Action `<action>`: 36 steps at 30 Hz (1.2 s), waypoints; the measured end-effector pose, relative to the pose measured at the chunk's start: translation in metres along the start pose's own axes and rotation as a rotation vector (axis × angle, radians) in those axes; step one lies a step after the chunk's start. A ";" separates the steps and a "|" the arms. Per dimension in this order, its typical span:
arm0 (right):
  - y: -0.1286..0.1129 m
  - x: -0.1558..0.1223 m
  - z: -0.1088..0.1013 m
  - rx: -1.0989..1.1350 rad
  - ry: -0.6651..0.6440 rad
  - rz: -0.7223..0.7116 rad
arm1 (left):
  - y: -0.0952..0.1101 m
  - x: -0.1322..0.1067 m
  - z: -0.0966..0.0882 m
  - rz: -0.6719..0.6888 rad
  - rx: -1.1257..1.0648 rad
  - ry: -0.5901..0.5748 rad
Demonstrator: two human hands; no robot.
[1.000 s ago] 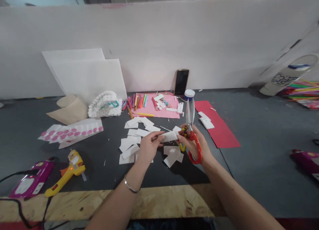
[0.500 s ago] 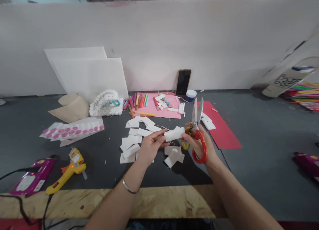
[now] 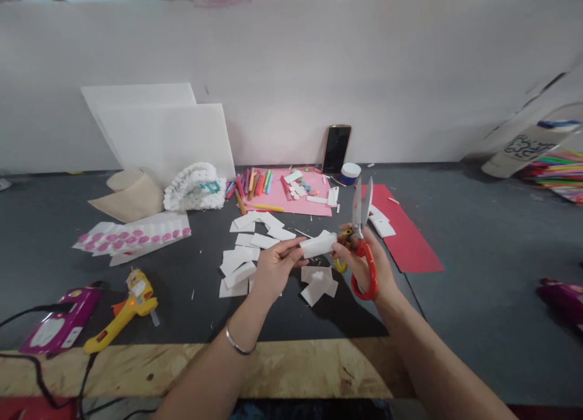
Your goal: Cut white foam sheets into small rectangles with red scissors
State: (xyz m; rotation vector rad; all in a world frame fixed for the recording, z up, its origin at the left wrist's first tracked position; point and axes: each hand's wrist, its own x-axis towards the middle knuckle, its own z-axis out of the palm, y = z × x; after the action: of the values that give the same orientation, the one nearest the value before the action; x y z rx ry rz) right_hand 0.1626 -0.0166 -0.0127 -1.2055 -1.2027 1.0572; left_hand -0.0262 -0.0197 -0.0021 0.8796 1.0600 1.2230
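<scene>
My left hand (image 3: 273, 265) pinches one end of a small white foam strip (image 3: 319, 245) and holds it above the dark table. My right hand (image 3: 364, 265) grips red-and-yellow-handled scissors (image 3: 362, 238), blades slightly apart and pointing up and away; its fingertips touch the strip's other end. Under both hands lie several cut white foam pieces (image 3: 246, 250), scattered on the black mat.
A yellow glue gun (image 3: 121, 314) and a magenta packet (image 3: 59, 326) lie at the front left. Pink sheet (image 3: 314, 207) with crayons, a phone (image 3: 336, 150), a small jar (image 3: 350, 173), red sheet (image 3: 410, 244), white boards (image 3: 159, 135) and dotted paper (image 3: 132, 235) lie behind.
The scissors' blades have gone from together to slightly apart, and the right hand shifted a little to the right. The left hand keeps hold of the white strip.
</scene>
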 end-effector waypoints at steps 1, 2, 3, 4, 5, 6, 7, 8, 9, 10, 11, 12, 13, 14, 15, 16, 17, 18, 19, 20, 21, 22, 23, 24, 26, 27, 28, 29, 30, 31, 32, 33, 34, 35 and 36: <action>0.001 0.000 0.000 -0.001 0.003 0.002 | 0.000 0.000 0.000 -0.001 -0.001 0.001; 0.001 0.000 0.000 0.000 0.007 0.004 | 0.000 0.000 0.000 -0.001 0.000 0.000; 0.002 0.000 -0.001 -0.002 0.010 0.004 | 0.000 0.000 0.000 0.000 0.004 0.001; 0.002 0.000 -0.001 -0.003 0.010 0.003 | 0.000 0.000 0.000 0.002 0.010 0.000; 0.003 0.000 -0.001 -0.004 0.009 0.002 | -0.001 0.000 -0.001 0.005 0.016 0.000; 0.003 -0.001 0.000 -0.002 0.005 0.001 | -0.002 0.000 -0.001 0.008 0.020 -0.002; 0.003 -0.001 0.000 0.002 0.000 0.000 | -0.003 0.000 -0.002 0.011 0.023 -0.006; 0.003 -0.001 0.001 0.008 -0.002 0.003 | -0.004 0.001 -0.003 0.015 0.023 -0.009; 0.002 -0.002 0.001 0.012 -0.006 0.009 | -0.006 0.002 -0.004 0.018 0.022 -0.011; 0.001 -0.002 0.002 0.013 -0.008 0.015 | -0.007 0.002 -0.004 0.018 0.018 -0.011; 0.001 -0.002 0.001 0.009 -0.008 0.020 | -0.009 0.003 -0.005 0.018 0.010 -0.004; 0.000 -0.003 0.001 -0.002 -0.009 0.022 | -0.010 0.004 -0.006 0.017 -0.002 0.008; -0.001 -0.003 -0.001 -0.019 -0.016 0.021 | -0.010 0.004 -0.006 0.017 -0.019 0.024; -0.002 -0.004 -0.003 -0.044 -0.032 0.016 | -0.011 0.005 -0.007 0.020 -0.042 0.048; -0.003 -0.004 -0.005 -0.080 -0.056 0.010 | -0.010 0.006 -0.007 0.026 -0.069 0.077; -0.004 -0.005 -0.008 -0.124 -0.090 0.002 | -0.009 0.007 -0.008 0.034 -0.098 0.111; -0.006 -0.005 -0.011 -0.176 -0.133 -0.011 | -0.008 0.008 -0.008 0.043 -0.128 0.147; -0.007 -0.005 -0.013 -0.231 -0.182 -0.029 | -0.007 0.010 -0.009 0.051 -0.155 0.180; -0.008 -0.006 -0.015 -0.285 -0.229 -0.047 | -0.006 0.011 -0.010 0.057 -0.180 0.209; -0.010 -0.006 -0.016 -0.337 -0.276 -0.061 | -0.005 0.012 -0.010 0.062 -0.200 0.232; -0.012 -0.006 -0.017 -0.384 -0.317 -0.066 | -0.004 0.012 -0.010 0.065 -0.215 0.248; -0.014 -0.007 -0.016 -0.426 -0.352 -0.063 | -0.003 0.013 -0.010 0.069 -0.224 0.260; -0.015 -0.007 -0.016 -0.462 -0.377 -0.052 | -0.002 0.013 -0.011 0.073 -0.230 0.270; -0.017 -0.007 -0.014 -0.492 -0.395 -0.038 | -0.002 0.013 -0.011 0.078 -0.234 0.277; -0.019 -0.007 -0.012 -0.535 -0.410 -0.021 | -0.002 0.013 -0.011 0.084 -0.237 0.282; -0.019 -0.007 -0.012 -0.549 -0.408 -0.019 | -0.002 0.013 -0.011 0.085 -0.234 0.279; -0.019 -0.007 -0.011 -0.557 -0.407 -0.018 | -0.002 0.013 -0.012 0.084 -0.227 0.274; -0.019 -0.007 -0.011 -0.563 -0.403 -0.021 | -0.003 0.013 -0.013 0.083 -0.217 0.269; -0.020 -0.007 -0.011 -0.569 -0.400 -0.025 | -0.004 0.014 -0.013 0.082 -0.207 0.265; -0.020 -0.007 -0.011 -0.576 -0.395 -0.030 | -0.004 0.014 -0.014 0.081 -0.199 0.263; -0.021 -0.007 -0.011 -0.584 -0.389 -0.037 | -0.005 0.014 -0.015 0.081 -0.193 0.262; -0.021 -0.007 -0.011 -0.595 -0.384 -0.043 | -0.006 0.015 -0.015 0.080 -0.191 0.261; -0.022 -0.007 -0.011 -0.606 -0.378 -0.046 | -0.006 0.015 -0.015 0.079 -0.190 0.262; -0.022 -0.008 -0.010 -0.617 -0.372 -0.048 | -0.006 0.015 -0.015 0.078 -0.187 0.265; -0.022 -0.008 -0.009 -0.625 -0.365 -0.050 | -0.006 0.016 -0.014 0.078 -0.184 0.268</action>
State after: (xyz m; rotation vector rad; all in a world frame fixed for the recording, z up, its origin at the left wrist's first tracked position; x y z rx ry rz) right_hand 0.1704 -0.0270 0.0087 -1.4740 -1.9340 0.9122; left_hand -0.0379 -0.0057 -0.0145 0.6313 1.1110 1.5090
